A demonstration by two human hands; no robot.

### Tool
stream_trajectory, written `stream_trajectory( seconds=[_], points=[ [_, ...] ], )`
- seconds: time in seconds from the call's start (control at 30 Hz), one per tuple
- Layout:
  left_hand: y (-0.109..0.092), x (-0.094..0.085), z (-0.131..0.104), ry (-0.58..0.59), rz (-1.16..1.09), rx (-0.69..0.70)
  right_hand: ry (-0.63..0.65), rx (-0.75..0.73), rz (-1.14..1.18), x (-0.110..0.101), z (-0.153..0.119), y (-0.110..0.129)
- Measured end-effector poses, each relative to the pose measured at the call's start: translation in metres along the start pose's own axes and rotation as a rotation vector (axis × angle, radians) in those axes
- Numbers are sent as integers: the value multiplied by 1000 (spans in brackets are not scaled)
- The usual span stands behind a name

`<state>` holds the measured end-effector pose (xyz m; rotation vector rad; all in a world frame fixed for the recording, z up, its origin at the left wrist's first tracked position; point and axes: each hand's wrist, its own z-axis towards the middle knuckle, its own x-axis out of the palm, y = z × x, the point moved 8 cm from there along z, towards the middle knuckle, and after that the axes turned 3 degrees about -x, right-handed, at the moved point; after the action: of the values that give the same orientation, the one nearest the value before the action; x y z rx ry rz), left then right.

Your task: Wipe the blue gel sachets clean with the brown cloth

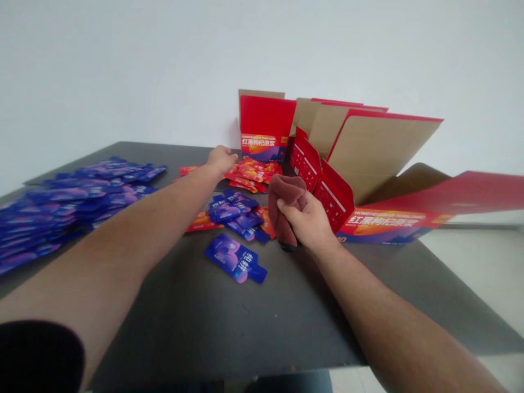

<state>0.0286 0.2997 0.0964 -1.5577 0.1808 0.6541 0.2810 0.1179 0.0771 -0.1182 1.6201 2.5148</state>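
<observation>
My left hand (222, 159) reaches far across the table, right beside a pile of red sachets (251, 172). Its fingers point away from me and are mostly hidden, so their grip does not show. In my right hand (309, 218) is a bunched brown cloth (284, 204), gripped between thumb and fingers above the table. Left of the cloth, blue spouted pouches (239, 213) lie heaped partly over red ones. A single blue pouch (235, 259) lies flat, nearer to me.
A large heap of blue pouches (77, 196) covers the left of the dark table (213, 327). Open red cardboard boxes (380, 221) with raised flaps stand at the right, and another printed box (264, 125) stands at the back, near the white wall (164, 71).
</observation>
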Motion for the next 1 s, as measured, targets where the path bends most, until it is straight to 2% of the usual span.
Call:
stream_trajectory(
  seconds=[0.07,0.2,0.23,0.27,0.33,0.47,0.57,0.67,0.77,0.83,0.93,1.0],
  points=[
    [6,-19,-14,37,128,64,4,-1,3,0,0,2],
    [36,-51,-49,257,381,148,4,5,16,1,0,4],
    [45,-51,-62,379,586,238,2,9,14,1,0,4],
    [55,-57,-71,418,655,252,0,14,13,1,0,4],
    [73,-67,-87,444,702,248,-2,24,10,1,-1,3],
    [88,-66,-110,477,781,307,-8,31,-9,2,-2,0],
    [93,-66,-114,466,823,253,-3,38,1,3,-3,-2],
    [97,-75,-118,518,852,202,-8,46,-5,2,-2,-3],
    [98,-96,-123,606,851,179,-13,46,-2,1,-2,-4],
    [102,-117,-124,650,809,80,-7,35,23,1,-1,-4],
    [97,-141,-116,620,733,20,-23,37,41,-1,1,-7],
    [86,-144,-103,521,616,19,-44,47,22,-5,2,-10]
  ],
)
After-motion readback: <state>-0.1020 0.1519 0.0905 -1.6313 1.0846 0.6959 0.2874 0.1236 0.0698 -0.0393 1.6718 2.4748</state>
